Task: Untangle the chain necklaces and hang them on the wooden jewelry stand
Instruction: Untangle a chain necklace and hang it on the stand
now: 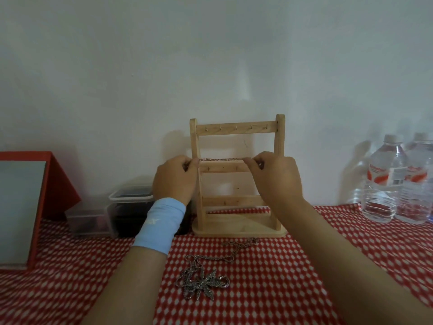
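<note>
Head view: left hand (174,178) and right hand (276,177) were both raised in front of the wooden jewelry stand (237,179), each pinching one end of a thin chain (221,159) between thumb and fingertips. The chain ran taut and level between the two hands, roughly at the height of the stand's middle rail; holding it stretched this way likely kept the freed length from looping back on itself and presented it square to the stand. Whether the chain touched the rail behind it could not be told. The top rail hooks (236,127), above and beyond both hands, carried nothing, so judged: first necklace separated, not yet hung. Below the hands and nearer the person, the remaining necklaces (203,275) lay bunched on the checked tablecloth (269,289), a leaf pendant (208,283) on top of the knot, one strand trailing toward the stand base. Left wrist wore a blue wristband (159,225). Beyond the left hand sat clear plastic boxes (126,207); well right of the right hand stood water bottles (396,181), apart from the work.
</note>
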`<state>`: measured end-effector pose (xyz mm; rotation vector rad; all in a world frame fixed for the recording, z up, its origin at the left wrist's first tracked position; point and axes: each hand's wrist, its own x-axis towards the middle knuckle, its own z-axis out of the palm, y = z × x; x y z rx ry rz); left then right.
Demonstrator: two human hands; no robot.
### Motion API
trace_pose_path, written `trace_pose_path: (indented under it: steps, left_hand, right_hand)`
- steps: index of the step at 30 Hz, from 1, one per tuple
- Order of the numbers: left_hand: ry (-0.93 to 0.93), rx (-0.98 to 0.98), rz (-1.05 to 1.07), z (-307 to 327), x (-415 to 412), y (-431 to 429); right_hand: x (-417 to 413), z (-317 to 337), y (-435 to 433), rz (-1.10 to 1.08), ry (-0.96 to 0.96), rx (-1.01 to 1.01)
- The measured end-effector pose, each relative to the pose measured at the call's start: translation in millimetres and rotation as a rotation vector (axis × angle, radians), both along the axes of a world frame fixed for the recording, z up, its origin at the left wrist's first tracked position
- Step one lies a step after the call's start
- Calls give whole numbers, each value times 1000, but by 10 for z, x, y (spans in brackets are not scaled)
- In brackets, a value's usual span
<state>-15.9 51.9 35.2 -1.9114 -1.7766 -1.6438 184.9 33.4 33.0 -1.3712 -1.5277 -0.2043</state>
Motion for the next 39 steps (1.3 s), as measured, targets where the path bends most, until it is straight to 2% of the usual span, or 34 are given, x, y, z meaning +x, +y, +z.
trace_pose_path:
  steps: [3, 7, 9, 15, 17, 20, 22, 25, 30, 33, 36, 39]
  left_hand:
    - [50, -19, 91, -71, 78, 11]
    - [60, -116, 99, -125, 110, 25]
    - [68, -179, 30, -123, 59, 44]
    - [64, -642, -320, -37, -142, 49]
    - [86, -685, -340, -43, -133, 31]
    - [217, -775, -346, -51, -102, 3]
    - [302, -838, -335, -30, -86, -25]
    - [365, -890, -376, -3, -28, -66]
    - [401, -973, -576, -125, 170, -110]
    - [545, -931, -583, -214, 253, -110]
    - [720, -865, -553, -265, 315, -136]
    - [693, -857, -577, -299, 357, -140]
  right_hand:
    - [-22, -57, 21, -111, -94, -42]
    - [-28, -120, 62, -140, -145, -127]
    - [-41, -137, 76, -109, -200, -213]
    - [-57, -161, 41, 145, -312, -591]
    - [-65, -178, 29, 192, -297, -640]
    - [-70, -147, 14, 173, -315, -676]
    - [-42, -100, -5, 170, -308, -794]
    - [-5, -89, -31, 215, -372, -974]
    - [-44, -226, -23, 411, -630, -990]
    - [-83, -381, 43, 340, -737, -1025]
    - [-45, -473, 78, 313, -717, -1017]
    - [-19, -411, 40, 352, -702, -1028]
